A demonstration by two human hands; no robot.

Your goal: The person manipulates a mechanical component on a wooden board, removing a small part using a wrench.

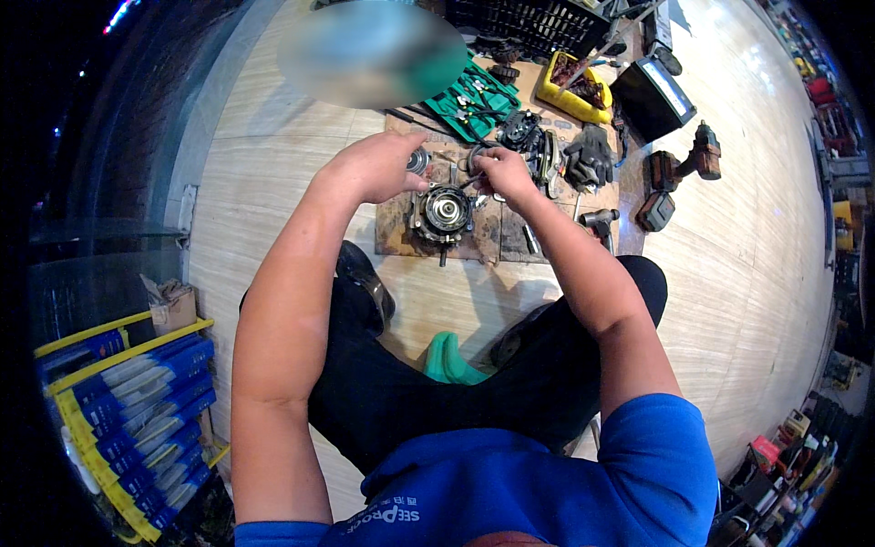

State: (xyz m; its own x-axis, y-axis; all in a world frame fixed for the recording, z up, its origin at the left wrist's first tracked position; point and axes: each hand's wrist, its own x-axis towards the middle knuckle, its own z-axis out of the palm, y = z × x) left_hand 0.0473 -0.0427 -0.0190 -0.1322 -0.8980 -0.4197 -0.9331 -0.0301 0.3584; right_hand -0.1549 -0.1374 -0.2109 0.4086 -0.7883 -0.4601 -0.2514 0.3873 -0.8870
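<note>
Resting on a stained cardboard sheet (396, 234), a round metal housing (447, 211) lay with its open, ringed face upward, in front of the seated person and just nearer to them than both hands. The left hand (381, 168) was curved, thumb and fingers parted on either side of a small round metal part (417, 161); whether it gripped that part could not be told. The right hand (504, 175) had its thumb and fingertips drawn together beside a dark ring-shaped part (476, 160), though what they pinched, if anything, was too small to tell. To the right of that hand, dark gloves (591, 157) lay among other metal pieces, and beyond the hands sat a green tool case (441, 107) and a yellow container (583, 111) with dark reddish contents. Farther right were a black box-shaped unit (649, 102) and a cordless power tool (705, 153). Between the person's dark-trousered legs showed a green seat (448, 361).
</note>
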